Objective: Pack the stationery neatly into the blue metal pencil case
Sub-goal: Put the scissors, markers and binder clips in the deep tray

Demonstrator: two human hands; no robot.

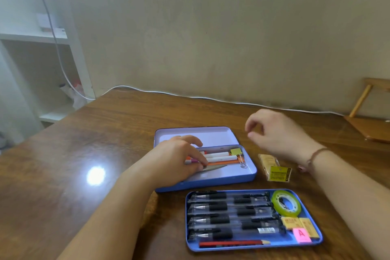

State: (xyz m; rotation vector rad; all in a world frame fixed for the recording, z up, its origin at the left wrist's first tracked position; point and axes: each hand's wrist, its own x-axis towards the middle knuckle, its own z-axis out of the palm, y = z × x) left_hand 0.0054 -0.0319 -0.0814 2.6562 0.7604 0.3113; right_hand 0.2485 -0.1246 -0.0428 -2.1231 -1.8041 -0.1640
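The only writing I can read is a large "A" on the pink eraser [302,235] in the tray [316,236]; the print on the 2 yellow erasers [292,222] beside it and on the yellow-labelled packet [278,173] is too blurred for me to make out.

My left hand [179,158] reaches into the open blue case [251,173] at the middle of the bench [84,143], palm down, fingers bent, the tips pressing on grey scissors [213,168] lying along the case's near side. I cannot tell whether the fingers actually grip them. Behind the scissors lie white markers [219,156], an orange strip and a yellow binder clip [236,151] at the right end. The lid [211,135] lies flat behind.

My right hand [276,131] hovers above the bench, right of the lid, wrist bent, fingers loosely curled with thumb and forefinger apart, holding nothing. A brown bracelet [314,155] circles that wrist.

The tray sits on the bench just in front of the case, holding black-grip pens [228,215] in rows, a green tape roll [286,202] and a red pencil [232,243] along its near edge. The packet lies between case and right forearm.
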